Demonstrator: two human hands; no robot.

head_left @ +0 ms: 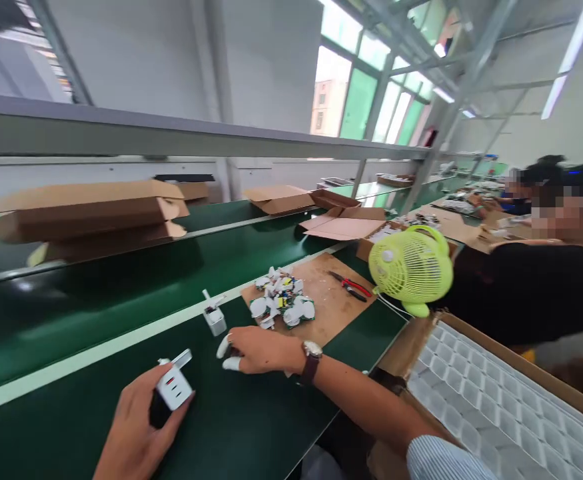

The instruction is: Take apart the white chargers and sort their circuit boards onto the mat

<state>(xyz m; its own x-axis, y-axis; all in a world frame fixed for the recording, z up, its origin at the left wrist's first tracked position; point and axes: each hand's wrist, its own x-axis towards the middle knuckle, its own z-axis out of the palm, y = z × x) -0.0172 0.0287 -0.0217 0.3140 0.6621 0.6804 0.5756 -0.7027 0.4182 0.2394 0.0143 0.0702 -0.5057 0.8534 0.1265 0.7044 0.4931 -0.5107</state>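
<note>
My left hand [138, 417] is closed around a white charger [175, 387] with slot-like ports, one marked red, on its face. A flat light piece [182, 359] sticks out from the charger's upper side. My right hand [264, 350] hovers over the green bench, thumb and forefinger apart, with white covers on the fingertips and nothing visible between them. Just beyond it a second white charger housing [215, 321] stands on the bench with a piece poking up. A pile of white parts and circuit boards [284, 300] lies on a brown board [328, 313], near my right wrist.
Red-handled pliers [351, 285] lie on the board's far side. A yellow-green fan [411, 267] stands at the right. Beside my right arm is a box of clear plastic trays [501, 393]. Open cardboard boxes [86, 220] line the back; co-workers sit at the right.
</note>
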